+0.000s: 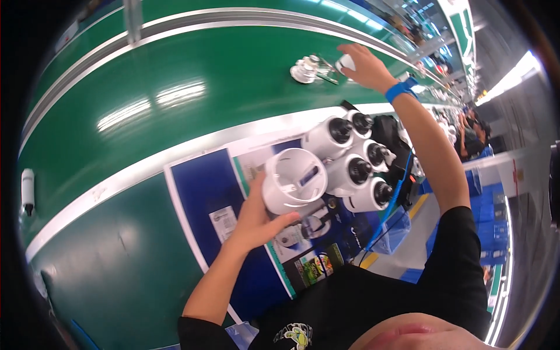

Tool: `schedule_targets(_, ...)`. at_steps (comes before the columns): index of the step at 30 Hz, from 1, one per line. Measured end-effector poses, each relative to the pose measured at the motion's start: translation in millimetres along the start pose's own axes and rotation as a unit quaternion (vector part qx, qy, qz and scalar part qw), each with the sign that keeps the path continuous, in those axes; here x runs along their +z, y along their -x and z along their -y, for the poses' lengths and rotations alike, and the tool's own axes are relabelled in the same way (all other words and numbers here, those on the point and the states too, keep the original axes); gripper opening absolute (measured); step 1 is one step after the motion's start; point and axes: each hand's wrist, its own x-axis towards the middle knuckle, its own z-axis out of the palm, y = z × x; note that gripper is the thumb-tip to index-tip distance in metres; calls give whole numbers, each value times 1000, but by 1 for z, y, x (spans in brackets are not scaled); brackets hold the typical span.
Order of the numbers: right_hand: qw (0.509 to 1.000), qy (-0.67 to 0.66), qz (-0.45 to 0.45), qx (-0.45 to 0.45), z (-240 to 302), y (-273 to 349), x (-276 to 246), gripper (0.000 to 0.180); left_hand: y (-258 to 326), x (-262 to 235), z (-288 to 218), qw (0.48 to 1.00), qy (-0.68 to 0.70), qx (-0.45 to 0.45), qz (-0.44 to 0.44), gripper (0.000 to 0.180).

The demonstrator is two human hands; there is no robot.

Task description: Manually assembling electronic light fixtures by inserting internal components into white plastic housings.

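My left hand point(255, 217) is closed around a white, open-topped cylindrical housing point(293, 205), held tilted so its hollow inside with a dark slot shows. Stretched far out over the green belt, my right hand point(366, 67) has its fingers curled on a small white part point(345, 63), partly hidden by the fingers. Just left of it, a cluster of small white parts point(304, 71) lies on the green surface. Several white cylinders with black threaded ends point(359, 170) lie bunched to the right of the housing.
Printed blue cardboard point(201, 184) covers the bench under my left hand. A blue coiled cord point(392, 211) runs along the bench's right side. At the far left lies a white tube with a black tip point(28, 191). Blue bins point(493, 224) and other people are off to the right.
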Motion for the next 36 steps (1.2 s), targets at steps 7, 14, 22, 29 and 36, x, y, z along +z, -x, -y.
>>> schedule_targets(7,971,176,149,-68,32,-58,77,95,-5,-4,-9,999,-23,11,24,99)
schedule_targets(14,937,299,2,-183,30,-69,98,61,-8,-6,-16,1000,2,-12,24,101)
schedule_targets(22,987,43,-139,64,80,-41,11,65,-6,0,9,992,104,0,-76,83)
schedule_targets(29,902,-304,-306,25,127,51,-54,71,-12,-17,7,939,216,113,-244,55)
schedule_targets(36,875,-474,-60,76,202,171,-60,82,-15,-60,2,906,234,115,-333,48)
